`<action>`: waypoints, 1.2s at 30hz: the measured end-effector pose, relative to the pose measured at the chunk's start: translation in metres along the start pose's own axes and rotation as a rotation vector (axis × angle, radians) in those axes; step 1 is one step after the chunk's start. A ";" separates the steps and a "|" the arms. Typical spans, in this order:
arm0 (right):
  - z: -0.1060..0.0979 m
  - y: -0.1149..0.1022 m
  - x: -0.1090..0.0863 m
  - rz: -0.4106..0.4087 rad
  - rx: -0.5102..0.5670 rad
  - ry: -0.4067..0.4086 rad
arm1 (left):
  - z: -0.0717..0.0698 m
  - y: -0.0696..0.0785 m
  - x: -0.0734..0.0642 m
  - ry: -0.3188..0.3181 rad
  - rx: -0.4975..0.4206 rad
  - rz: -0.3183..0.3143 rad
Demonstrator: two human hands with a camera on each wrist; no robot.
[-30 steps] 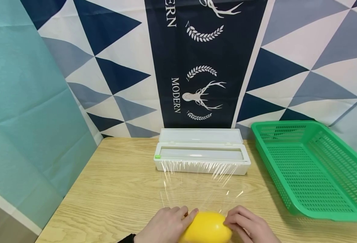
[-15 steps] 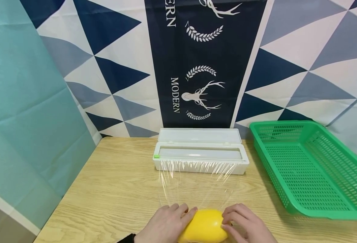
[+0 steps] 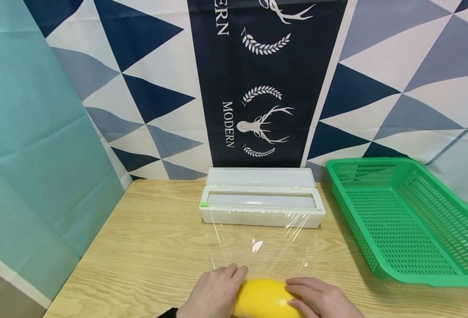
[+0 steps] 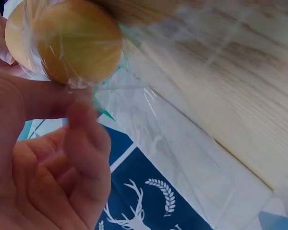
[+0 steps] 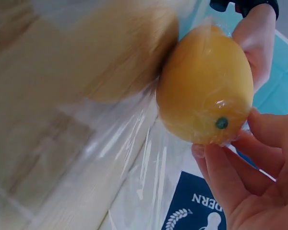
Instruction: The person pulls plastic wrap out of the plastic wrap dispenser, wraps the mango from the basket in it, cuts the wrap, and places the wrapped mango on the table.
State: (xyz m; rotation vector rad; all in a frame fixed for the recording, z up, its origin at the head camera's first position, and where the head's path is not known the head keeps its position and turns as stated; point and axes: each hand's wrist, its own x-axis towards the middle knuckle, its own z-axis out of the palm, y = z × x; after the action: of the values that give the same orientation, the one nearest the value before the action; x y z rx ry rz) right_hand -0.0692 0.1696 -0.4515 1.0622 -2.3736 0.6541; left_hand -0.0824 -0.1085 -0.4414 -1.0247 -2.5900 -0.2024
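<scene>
A smooth yellow oval fruit point(image 3: 267, 298) with a green spot at one end lies wrapped in clear cling film point(image 3: 257, 247) at the table's front. The film runs from the fruit back to a white dispenser box point(image 3: 262, 216) with its lid up. At the fruit's left end, my left hand point(image 3: 214, 291) pinches film between thumb and finger, seen in the left wrist view. My right hand point(image 3: 323, 298) holds the opposite end, fingertips and thumb against the film-covered skin point(image 5: 206, 86) around the green spot.
A green plastic basket point(image 3: 377, 278) stands at the right on the wooden table point(image 3: 150, 229). Behind the box hangs a patterned cloth point(image 3: 162, 88), and a teal cloth point(image 3: 39, 145) covers the left side.
The film near the box has lost many of its creases and shows a bright reflection midway. My right fingers have spread further over the fruit's end, and my left hand has shifted slightly left.
</scene>
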 end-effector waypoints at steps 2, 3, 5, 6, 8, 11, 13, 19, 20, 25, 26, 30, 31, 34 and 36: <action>0.000 -0.001 0.000 0.004 0.010 -0.016 | 0.000 0.001 0.000 -0.010 -0.019 -0.013; -0.001 -0.001 0.000 0.009 0.023 -0.027 | 0.000 0.001 0.001 -0.018 -0.025 -0.021; -0.002 -0.003 0.000 0.030 0.065 -0.065 | -0.001 0.002 0.001 -0.040 -0.028 -0.031; -0.003 -0.003 0.000 0.028 0.087 -0.085 | -0.002 0.002 0.001 -0.052 -0.028 -0.036; -0.004 -0.004 -0.001 0.030 0.129 -0.136 | -0.003 0.003 0.001 -0.075 -0.030 -0.046; -0.004 -0.005 -0.003 -0.024 0.145 -0.202 | -0.004 0.003 0.002 -0.095 -0.038 -0.055; -0.003 -0.005 -0.003 -0.078 0.126 -0.218 | -0.004 0.004 0.002 -0.096 -0.042 -0.058; -0.001 -0.006 -0.004 -0.093 0.065 -0.227 | -0.006 0.003 0.001 -0.073 -0.073 -0.034; -0.001 -0.006 -0.004 -0.074 0.069 -0.240 | -0.007 0.002 0.001 -0.078 -0.103 -0.028; -0.002 0.001 -0.005 -0.005 0.140 -0.321 | -0.016 -0.007 0.003 -0.182 -0.320 0.007; -0.002 0.004 -0.005 -0.007 0.162 -0.329 | -0.017 -0.008 0.002 -0.207 -0.342 0.018; 0.000 0.014 -0.005 -0.015 0.224 -0.348 | -0.020 -0.011 0.002 -0.260 -0.239 0.111; 0.000 0.016 -0.005 -0.018 0.225 -0.351 | -0.020 -0.011 0.001 -0.261 -0.194 0.131; 0.000 0.018 -0.005 -0.017 0.201 -0.356 | -0.017 -0.010 0.001 -0.245 -0.109 0.160; -0.001 0.018 -0.004 -0.007 0.193 -0.369 | -0.014 -0.009 0.000 -0.214 -0.103 0.160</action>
State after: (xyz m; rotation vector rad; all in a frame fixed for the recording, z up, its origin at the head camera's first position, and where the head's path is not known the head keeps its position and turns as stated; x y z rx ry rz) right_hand -0.0808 0.1829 -0.4574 1.3743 -2.6554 0.7508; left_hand -0.0848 -0.1187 -0.4285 -1.3513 -2.6915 -0.1978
